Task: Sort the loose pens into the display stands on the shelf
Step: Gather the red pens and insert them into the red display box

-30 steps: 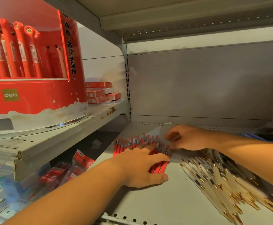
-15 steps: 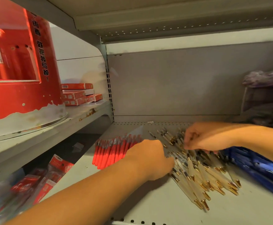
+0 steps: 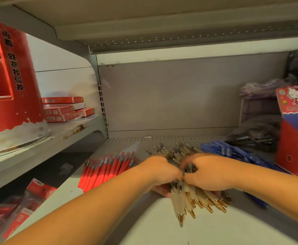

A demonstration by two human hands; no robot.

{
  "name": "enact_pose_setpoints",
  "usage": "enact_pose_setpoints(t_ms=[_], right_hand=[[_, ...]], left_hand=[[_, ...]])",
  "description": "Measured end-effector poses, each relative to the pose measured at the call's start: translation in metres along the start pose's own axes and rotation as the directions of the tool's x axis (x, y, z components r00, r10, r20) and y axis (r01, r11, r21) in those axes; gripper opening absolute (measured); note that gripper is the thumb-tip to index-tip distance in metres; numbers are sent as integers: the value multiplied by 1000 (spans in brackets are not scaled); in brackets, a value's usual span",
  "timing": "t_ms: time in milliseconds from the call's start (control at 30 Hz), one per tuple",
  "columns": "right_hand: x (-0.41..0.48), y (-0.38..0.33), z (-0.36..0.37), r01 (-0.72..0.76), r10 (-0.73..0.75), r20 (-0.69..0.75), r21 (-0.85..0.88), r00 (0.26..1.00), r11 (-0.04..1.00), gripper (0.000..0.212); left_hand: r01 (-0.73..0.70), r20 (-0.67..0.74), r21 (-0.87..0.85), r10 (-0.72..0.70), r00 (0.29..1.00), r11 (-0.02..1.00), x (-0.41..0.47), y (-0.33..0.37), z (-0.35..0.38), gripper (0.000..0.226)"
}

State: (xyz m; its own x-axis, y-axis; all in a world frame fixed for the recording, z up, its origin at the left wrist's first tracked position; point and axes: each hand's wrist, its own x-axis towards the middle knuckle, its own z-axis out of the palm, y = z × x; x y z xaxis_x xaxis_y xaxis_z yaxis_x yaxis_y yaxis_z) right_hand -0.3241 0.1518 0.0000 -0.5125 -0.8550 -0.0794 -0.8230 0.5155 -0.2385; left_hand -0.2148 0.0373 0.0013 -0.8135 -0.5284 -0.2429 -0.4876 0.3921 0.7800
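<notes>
A pile of clear pens with gold tips [image 3: 194, 202] lies on the grey shelf [image 3: 162, 230] in front of me. My left hand [image 3: 159, 171] and my right hand [image 3: 208, 174] meet over this pile, fingers curled round a bunch of the gold-tipped pens from both sides. More of these pens [image 3: 173, 150] fan out behind my hands. A neat row of red pens [image 3: 107, 169] lies to the left. Blue pens [image 3: 233, 152] lie to the right. A round red display stand [image 3: 8, 82] sits on the upper left shelf.
Red pen boxes [image 3: 63, 109] are stacked behind the red stand. A red and blue cartoon-cat display box [image 3: 295, 131] stands at the right, with a bag of dark pens [image 3: 252, 137] beside it. Packaged red items [image 3: 26, 202] lie on the lower left shelf.
My view has swung right, away from the red stand. Both hands left the red pens and came together on the gold-tipped pens, gathering them into a bunch.
</notes>
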Motion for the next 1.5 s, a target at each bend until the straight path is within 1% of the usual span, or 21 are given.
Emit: enact_pose_setpoints(t_ms=[33, 100, 167, 267, 300, 333, 367, 400, 433, 567, 633, 700, 767, 933, 1033, 1133, 1200, 1300, 1367, 1433, 1500], right_hand=[[0, 0, -1, -7, 7, 12, 25, 1000, 1000, 37], [0, 1, -4, -17, 12, 60, 98, 998, 995, 35], [-1, 2, -7, -24, 5, 110, 163, 994, 986, 32], [-2, 4, -9, -24, -3, 141, 188, 990, 982, 23], [-2, 4, -9, -27, -1, 143, 191, 990, 981, 21], [-1, 4, -9, -34, 4, 144, 200, 990, 979, 22], [0, 4, -9, -43, 12, 143, 215, 990, 976, 24], [0, 4, -9, -54, 22, 140, 227, 990, 972, 25], [1, 5, -10, -66, 34, 139, 230, 990, 971, 24], [3, 5, -12, -103, 76, 130, 220, 989, 970, 13], [4, 5, -12, -110, 88, 121, 194, 989, 975, 17], [2, 5, -13, -119, 96, 129, 185, 987, 976, 19], [0, 5, -14, -110, 87, 130, 182, 988, 977, 18], [-5, 5, -14, -62, 47, 123, 117, 991, 991, 26], [-6, 3, -12, -23, 12, 121, 91, 993, 996, 28], [-6, 2, -12, -11, 4, 119, 60, 993, 998, 26], [-7, 2, -12, -6, 1, 104, 40, 995, 999, 24], [-7, 3, -11, 8, -10, 71, 25, 997, 1000, 23], [-7, 3, -12, 2, -3, 53, 17, 999, 1000, 25], [-8, 4, -14, -11, 9, 49, 32, 999, 999, 28], [-8, 4, -18, -7, 4, 46, 64, 999, 998, 29]], left_hand=[[-10, -20, -11, 10, 1000, 1000, 3, 1, 1, 21], [-25, -45, 25, 26, 999, 999, 10, 2, 4, 23], [-5, -39, 49, 7, 999, 999, 14, 2, 5, 23], [35, -2, 2, -35, 999, 999, 16, 1, 3, 26], [38, 13, -16, -38, 999, 999, 16, 0, 3, 30], [39, 24, -15, -39, 999, 999, 17, 0, 3, 40], [43, 25, 3, -43, 999, 999, 18, 0, 3, 51], [53, 26, 27, -53, 998, 998, 19, 1, 3, 55], [67, 31, 51, -69, 997, 996, 21, 2, 3, 53], [166, 83, 57, -171, 982, 984, 23, 7, 5, 20], [172, 67, 109, -180, 981, 979, 24, 8, 9, 14], [155, 19, 168, -160, 987, 974, 25, 11, 14, 18], [158, 4, 203, -162, 987, 966, 27, 13, 18, 19], [217, 28, 161, -224, 974, 963, 28, 16, 19, 17], [226, 40, 129, -233, 972, 966, 27, 16, 18, 12], [196, 42, 148, -204, 978, 969, 24, 17, 17, 12], [173, 47, 128, -181, 982, 977, 22, 16, 17, 11], [137, 68, 12, -138, 988, 990, 20, 11, 17, 9], [118, 67, -19, -117, 991, 993, 19, 8, 13, 14], [93, 77, -6, -92, 993, 996, 17, 6, 4, 22], [60, 70, 1, -60, 996, 998, 13, 6, -6, 21]])
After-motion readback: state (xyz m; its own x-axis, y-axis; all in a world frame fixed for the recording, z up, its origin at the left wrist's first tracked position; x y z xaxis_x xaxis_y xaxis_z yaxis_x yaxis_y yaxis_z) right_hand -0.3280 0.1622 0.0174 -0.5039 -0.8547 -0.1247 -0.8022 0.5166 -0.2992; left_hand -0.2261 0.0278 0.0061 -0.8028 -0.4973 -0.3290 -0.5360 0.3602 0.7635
